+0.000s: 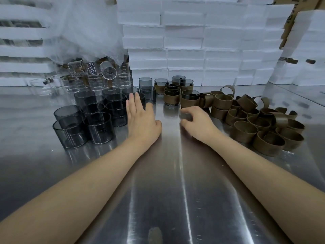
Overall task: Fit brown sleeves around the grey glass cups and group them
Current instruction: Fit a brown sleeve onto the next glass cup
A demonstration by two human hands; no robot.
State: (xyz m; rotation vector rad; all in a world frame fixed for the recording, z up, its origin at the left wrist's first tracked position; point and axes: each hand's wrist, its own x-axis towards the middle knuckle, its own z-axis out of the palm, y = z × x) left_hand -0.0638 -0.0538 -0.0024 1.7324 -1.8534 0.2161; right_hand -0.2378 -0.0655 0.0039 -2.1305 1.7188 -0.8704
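seemingly between cups, the left hand point(140, 118) reaches straight-fingered beside the bare grey cups point(91, 118) on its left, the right hand point(197, 124) is curled and blurred (i cannot tell if it pinches anything) near the brown sleeves point(260, 124) on its right, sleeved cups point(173, 95) grouped beyond both, so next likely needs one cup and one sleeve.

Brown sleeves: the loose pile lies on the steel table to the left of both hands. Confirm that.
Wrong side. In the head view the loose brown sleeves are heaped on the steel table to the right of both hands, past the right hand; the bare grey cups stand by the left hand.
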